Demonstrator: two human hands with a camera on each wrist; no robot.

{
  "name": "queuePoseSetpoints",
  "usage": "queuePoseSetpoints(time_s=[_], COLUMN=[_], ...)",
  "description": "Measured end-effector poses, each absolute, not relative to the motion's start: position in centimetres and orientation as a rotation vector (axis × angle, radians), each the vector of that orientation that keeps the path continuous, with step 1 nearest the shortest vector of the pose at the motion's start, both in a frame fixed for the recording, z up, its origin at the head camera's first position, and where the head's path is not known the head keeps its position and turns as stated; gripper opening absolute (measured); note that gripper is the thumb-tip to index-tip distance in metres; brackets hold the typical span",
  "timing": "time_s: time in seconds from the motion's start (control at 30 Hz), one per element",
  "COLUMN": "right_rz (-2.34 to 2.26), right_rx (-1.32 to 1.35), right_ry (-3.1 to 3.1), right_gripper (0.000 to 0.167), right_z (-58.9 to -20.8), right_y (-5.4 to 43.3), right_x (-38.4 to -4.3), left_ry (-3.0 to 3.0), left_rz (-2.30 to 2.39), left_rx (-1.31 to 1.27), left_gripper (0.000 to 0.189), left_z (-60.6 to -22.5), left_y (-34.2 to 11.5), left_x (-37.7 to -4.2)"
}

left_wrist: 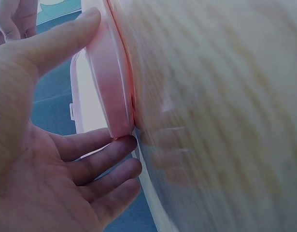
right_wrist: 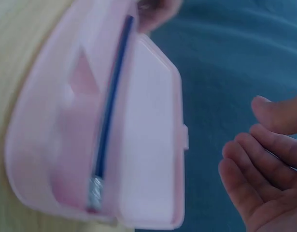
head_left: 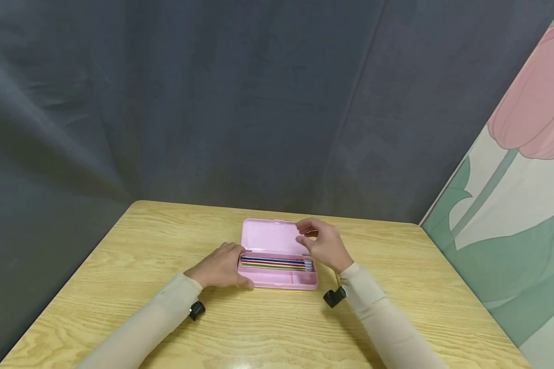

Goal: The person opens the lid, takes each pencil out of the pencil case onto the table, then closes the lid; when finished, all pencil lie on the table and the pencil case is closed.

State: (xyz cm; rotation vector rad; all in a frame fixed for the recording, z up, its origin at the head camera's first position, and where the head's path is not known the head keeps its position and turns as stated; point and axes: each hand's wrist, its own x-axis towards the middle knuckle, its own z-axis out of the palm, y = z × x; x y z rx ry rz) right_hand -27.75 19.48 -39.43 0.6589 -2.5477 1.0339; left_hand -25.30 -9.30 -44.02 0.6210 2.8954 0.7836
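A pink pencil case (head_left: 271, 279) lies on the table with its lid (head_left: 270, 236) raised at the back. Several pencils (head_left: 274, 263) with silvery ends lie side by side in its rear compartment; a blue one (right_wrist: 112, 101) shows in the right wrist view. At the case's left end, my left hand (head_left: 221, 266) holds it, the thumb (left_wrist: 66, 41) along the front wall and the fingers (left_wrist: 105, 157) around the end. Close to the lid's right edge is my right hand (head_left: 325, 243), fingers loosely bent, thumb apart, nothing in it.
The light wood table (head_left: 258, 328) extends around the case. A dark curtain (head_left: 258, 102) hangs behind the table's far edge, and a tulip-patterned panel (head_left: 512, 205) stands at the right. Black wrist cameras (head_left: 334, 296) sit at both sleeves.
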Motion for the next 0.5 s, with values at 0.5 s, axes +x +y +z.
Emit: queuePoseSetpoints(time_s=[0.5], right_rz=[0.906], right_rx=[0.866], right_ry=[-2.734], right_gripper=[0.024], right_z=[-43.3], right_y=[16.2], right_x=[-27.6], left_ry=[2.896], left_rz=[0.787], left_rx=[0.614], left_gripper=[0.089], left_z=[-44.0], left_y=[-9.2], left_x=[-25.4])
